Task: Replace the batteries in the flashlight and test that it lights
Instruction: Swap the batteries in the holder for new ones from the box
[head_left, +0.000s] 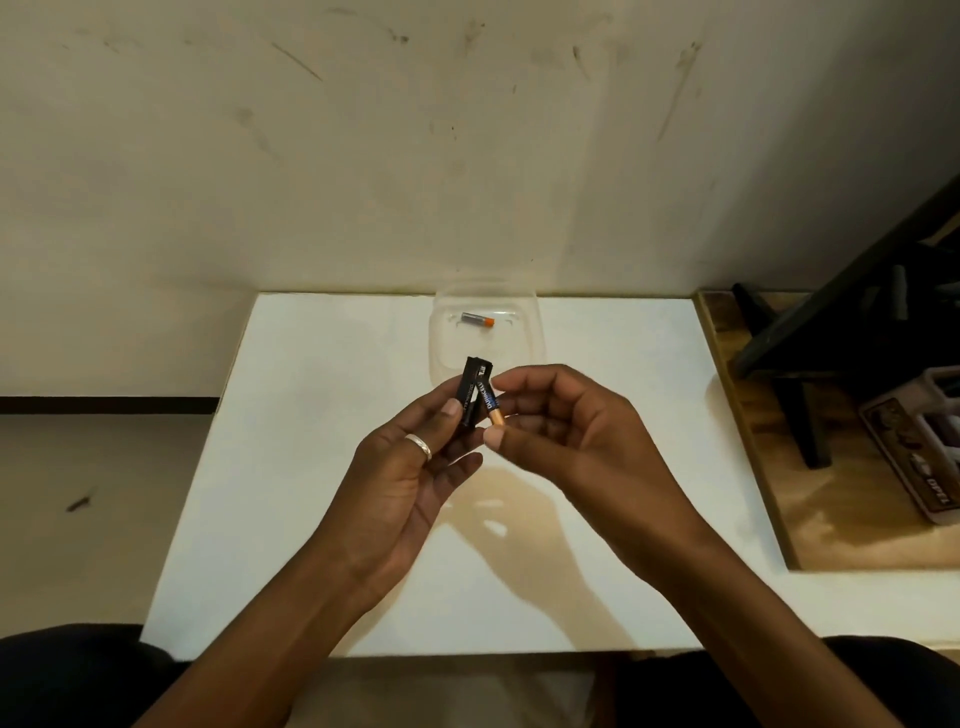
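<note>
My left hand (410, 467), with a ring on one finger, grips a small black flashlight part (470, 389) upright above the white table (311, 519). My right hand (561, 431) pinches a black and copper battery (490, 402) between thumb and forefinger, its top end leaning against the black part. Farther back, a second battery (478, 319) with an orange end lies inside a clear plastic tray (524, 343).
The cream wall rises right behind the table's far edge. A wooden surface (831, 514) at the right carries dark stand legs (810, 364) and a printed box (919, 457). The floor lies to the left, and my dark-clad knees sit under the near edge.
</note>
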